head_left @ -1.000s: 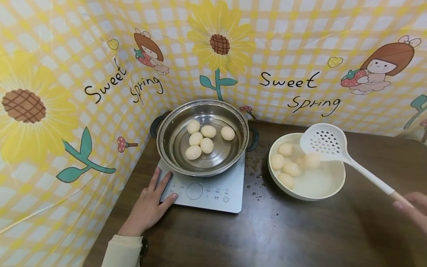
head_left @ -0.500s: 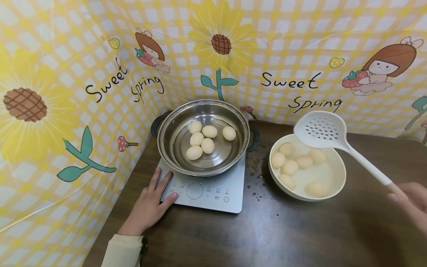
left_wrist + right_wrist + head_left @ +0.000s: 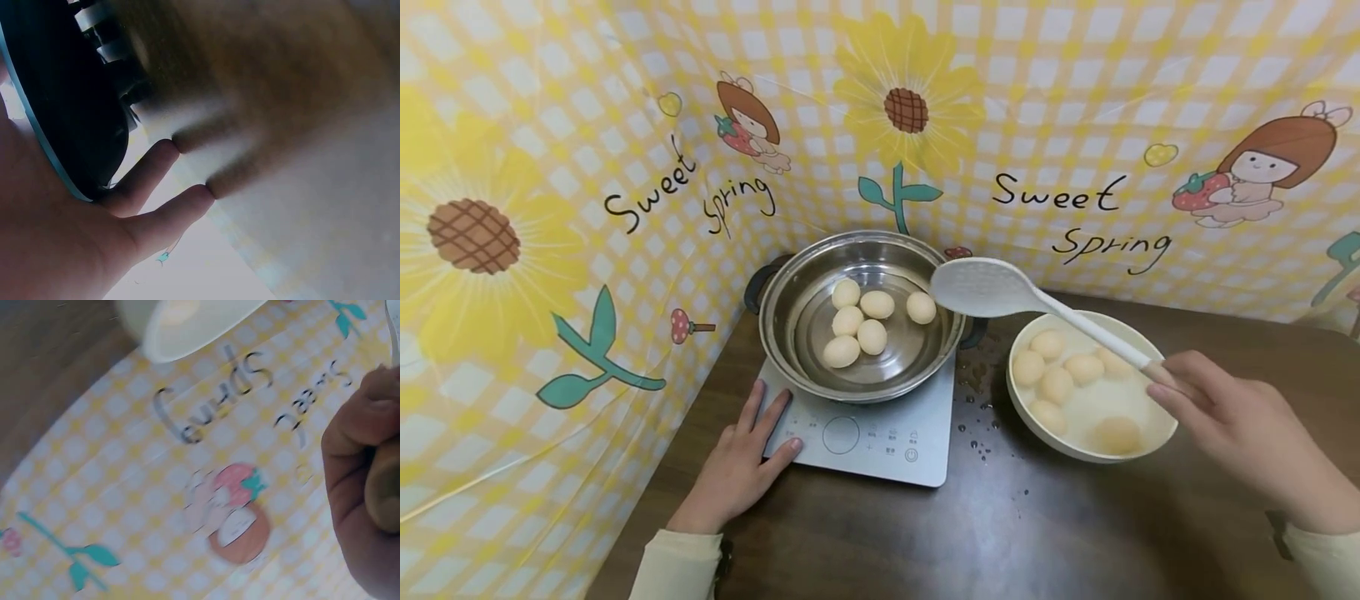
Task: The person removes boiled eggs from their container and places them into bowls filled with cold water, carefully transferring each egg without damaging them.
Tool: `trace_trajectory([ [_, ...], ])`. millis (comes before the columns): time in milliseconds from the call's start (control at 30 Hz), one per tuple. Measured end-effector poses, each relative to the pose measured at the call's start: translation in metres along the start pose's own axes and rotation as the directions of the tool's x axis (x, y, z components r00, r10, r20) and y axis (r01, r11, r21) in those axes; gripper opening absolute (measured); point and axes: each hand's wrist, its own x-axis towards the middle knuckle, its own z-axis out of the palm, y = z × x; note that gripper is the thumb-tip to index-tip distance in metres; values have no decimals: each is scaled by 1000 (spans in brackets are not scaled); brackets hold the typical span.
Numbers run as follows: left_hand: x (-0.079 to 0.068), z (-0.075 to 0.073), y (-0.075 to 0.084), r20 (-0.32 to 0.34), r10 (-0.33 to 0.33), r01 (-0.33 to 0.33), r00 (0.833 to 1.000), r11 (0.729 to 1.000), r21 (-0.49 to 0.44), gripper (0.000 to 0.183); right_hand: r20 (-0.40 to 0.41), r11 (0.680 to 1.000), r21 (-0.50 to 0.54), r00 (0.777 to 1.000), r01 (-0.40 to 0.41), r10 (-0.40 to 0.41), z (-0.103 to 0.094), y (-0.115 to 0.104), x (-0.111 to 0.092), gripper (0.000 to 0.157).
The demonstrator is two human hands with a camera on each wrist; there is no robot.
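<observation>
We see a dark brown table (image 3: 1000, 537), spotted with water drops (image 3: 974, 444) between a hob and a bowl. Nearest to us, at left, a cream sleeve (image 3: 676, 568) leads to the left hand (image 3: 730, 475), whose fingers lie spread at the left front corner of the pale flat hob (image 3: 880, 463). On the right, the right hand (image 3: 1228, 417) has its fingers curled around the tan end of a white slotted skimmer (image 3: 1060, 310). The two hands are well apart.

We find the skimmer in the air, its long axis slanting from the hand at lower right, across the bowl, to upper left. Its handle points back toward the right hand; its broad head (image 3: 981, 287) points left, overlapping the pot's right rim from our viewpoint, with its holes only faintly showing. We cannot tell how high it hangs.

Under the handle stands the cream bowl (image 3: 1097, 406), where we count seven eggs (image 3: 1057, 386) in water. On the hob, to the bowl's left, the steel pot (image 3: 805, 287) holds six eggs, five in a cluster and one apart toward the right. Behind everything we see yellow-and-white checked cloth (image 3: 820, 187) printed with sunflowers (image 3: 906, 110) and "Sweet Spring".
</observation>
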Motion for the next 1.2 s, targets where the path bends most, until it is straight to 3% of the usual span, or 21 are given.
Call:
trace_trajectory([
  [300, -1, 0, 1, -2, 0, 0, 1000, 1000, 7, 72, -93, 974, -140, 977, 180, -193, 20, -20, 46, 20],
  [600, -1, 1, 1, -3, 8, -7, 1000, 1000, 14, 72, -84, 956, -227, 974, 187, -211, 32, -27, 67, 21],
  [900, -2, 2, 1, -21, 14, -14, 1000, 1000, 13, 72, -56, 937, -281, 971, 207, -231, 34, -26, 75, 20],
  [1067, -2, 2, 0, -30, 20, -20, 999, 1000, 12, 72, -64, 924, -289, 958, 250, -279, 33, -24, 77, 16],
  [1200, -1, 2, -1, -35, 24, -23, 999, 1000, 11, 72, -68, 899, -303, 934, 316, -351, 31, -22, 78, 42],
])
